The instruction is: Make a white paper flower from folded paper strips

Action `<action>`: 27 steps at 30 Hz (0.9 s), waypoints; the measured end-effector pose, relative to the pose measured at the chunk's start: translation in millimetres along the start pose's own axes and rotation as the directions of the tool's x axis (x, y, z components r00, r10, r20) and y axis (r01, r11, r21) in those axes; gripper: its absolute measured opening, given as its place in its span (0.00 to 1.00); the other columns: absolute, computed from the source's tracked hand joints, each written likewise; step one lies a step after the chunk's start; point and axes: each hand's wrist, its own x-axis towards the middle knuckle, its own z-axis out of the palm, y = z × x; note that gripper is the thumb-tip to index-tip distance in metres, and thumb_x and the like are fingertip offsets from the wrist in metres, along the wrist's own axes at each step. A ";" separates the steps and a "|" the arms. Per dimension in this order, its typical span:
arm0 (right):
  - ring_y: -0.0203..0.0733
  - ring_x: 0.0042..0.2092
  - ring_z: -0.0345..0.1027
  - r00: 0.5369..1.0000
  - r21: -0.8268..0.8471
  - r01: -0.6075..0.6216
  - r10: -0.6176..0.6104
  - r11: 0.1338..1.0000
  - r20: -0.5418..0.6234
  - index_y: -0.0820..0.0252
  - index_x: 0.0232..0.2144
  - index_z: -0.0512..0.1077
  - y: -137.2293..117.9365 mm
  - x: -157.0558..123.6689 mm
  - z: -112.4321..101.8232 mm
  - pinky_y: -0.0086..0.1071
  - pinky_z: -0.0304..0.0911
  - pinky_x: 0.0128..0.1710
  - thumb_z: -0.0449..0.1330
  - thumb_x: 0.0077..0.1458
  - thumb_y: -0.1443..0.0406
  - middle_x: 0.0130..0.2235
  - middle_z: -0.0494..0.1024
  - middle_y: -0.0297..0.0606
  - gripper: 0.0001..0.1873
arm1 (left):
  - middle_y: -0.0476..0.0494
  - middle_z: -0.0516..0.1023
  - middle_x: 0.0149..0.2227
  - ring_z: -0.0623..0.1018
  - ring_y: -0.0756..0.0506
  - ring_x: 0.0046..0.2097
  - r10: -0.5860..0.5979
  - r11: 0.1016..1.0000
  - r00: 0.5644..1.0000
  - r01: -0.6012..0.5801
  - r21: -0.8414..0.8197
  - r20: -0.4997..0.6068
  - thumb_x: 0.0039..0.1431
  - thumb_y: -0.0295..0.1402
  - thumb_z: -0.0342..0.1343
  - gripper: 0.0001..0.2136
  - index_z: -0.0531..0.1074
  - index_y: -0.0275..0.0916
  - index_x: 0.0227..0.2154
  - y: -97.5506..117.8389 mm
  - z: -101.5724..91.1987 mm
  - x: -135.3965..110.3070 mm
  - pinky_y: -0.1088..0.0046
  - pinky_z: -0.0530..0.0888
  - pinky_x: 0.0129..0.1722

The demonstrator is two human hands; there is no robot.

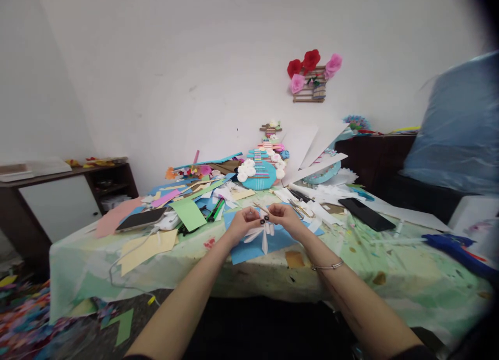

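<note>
Both hands meet over a sheet of blue paper (241,252) near the table's front. My left hand (245,222) is closed, thumb and fingers pinching white folded paper petals (265,241) that fan out below the fingertips. From the other side my right hand (283,218) pinches the same petals, its thumb almost touching the left one. A thin tan strip (260,208) shows just above the fingertips; whether a hand holds it I cannot tell. Scissors (306,210) lie partly visible beyond my right hand.
Paper scraps and a green paper piece (188,214) cover the table left of my hands. A phone (366,214) and a blue glue gun (460,248) lie to the right. Behind stands a turquoise craft with white flowers (257,175). A second phone (142,219) lies left.
</note>
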 end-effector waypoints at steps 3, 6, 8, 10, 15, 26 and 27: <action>0.30 0.23 0.57 1.000 -0.002 -0.017 0.017 1.000 0.011 0.61 0.23 0.66 -0.1 -0.3 0.4 0.27 0.50 0.23 0.67 0.39 0.55 0.22 0.67 0.29 0.18 | 0.48 0.78 0.27 0.77 0.49 0.29 0.026 0.999 0.999 -0.025 -0.022 0.030 0.35 0.34 0.70 0.17 0.67 0.36 0.25 -0.4 -0.4 -0.4 0.75 0.70 0.31; 0.30 0.22 0.56 1.000 -0.012 -0.011 0.011 1.000 0.013 0.61 0.24 0.66 -0.7 -0.7 1.0 0.27 0.49 0.22 0.67 0.39 0.55 0.21 0.66 0.28 0.18 | 0.46 0.79 0.30 0.78 0.48 0.32 0.057 0.998 0.997 -0.057 -0.006 0.058 0.39 0.33 0.68 0.16 0.68 0.36 0.28 -3.6 -2.6 1.3 0.72 0.71 0.35; 0.29 0.22 0.55 1.000 -0.017 -0.012 0.012 1.000 0.018 0.62 0.25 0.67 -1.8 -1.4 1.5 0.27 0.48 0.22 0.67 0.40 0.55 0.22 0.66 0.28 0.18 | 0.45 0.78 0.31 0.78 0.47 0.34 0.095 0.995 0.994 -0.095 0.004 0.061 0.40 0.32 0.68 0.15 0.68 0.36 0.30 -5.8 -4.4 2.7 0.71 0.71 0.37; 0.29 0.22 0.55 1.000 -0.012 -0.021 0.021 1.000 0.022 0.62 0.26 0.68 -3.2 -2.2 1.9 0.26 0.47 0.22 0.67 0.39 0.55 0.22 0.67 0.28 0.18 | 0.45 0.78 0.32 0.78 0.47 0.35 0.135 0.991 0.989 -0.135 -0.005 0.058 0.40 0.31 0.68 0.16 0.68 0.36 0.31 -7.0 -5.7 3.4 0.71 0.71 0.37; 0.30 0.23 0.58 0.999 -0.007 -0.045 0.045 0.999 0.014 0.63 0.27 0.68 -3.4 -1.7 2.2 0.26 0.49 0.24 0.68 0.37 0.56 0.23 0.69 0.29 0.19 | 0.45 0.77 0.34 0.77 0.47 0.35 0.131 0.991 0.990 -0.130 -0.024 0.050 0.39 0.31 0.68 0.19 0.68 0.36 0.34 -6.3 -7.0 2.7 0.72 0.72 0.36; 0.29 0.23 0.60 0.998 0.005 -0.031 0.031 1.000 0.050 0.64 0.28 0.69 -0.9 -1.2 -0.3 0.25 0.50 0.23 0.68 0.39 0.58 0.23 0.72 0.31 0.18 | 0.45 0.75 0.38 0.75 0.50 0.32 0.093 0.995 0.993 -0.094 0.017 0.076 0.42 0.33 0.66 0.22 0.68 0.38 0.43 -5.6 -8.8 1.4 0.79 0.69 0.25; 0.30 0.24 0.61 0.998 0.011 -0.033 0.032 0.999 0.055 0.64 0.28 0.70 -1.0 -1.3 -0.3 0.25 0.51 0.23 0.68 0.39 0.58 0.24 0.73 0.31 0.18 | 0.45 0.75 0.39 0.75 0.51 0.31 0.079 0.997 0.994 -0.080 0.009 0.080 0.44 0.34 0.64 0.22 0.69 0.38 0.44 -5.3 -8.7 1.4 0.79 0.69 0.25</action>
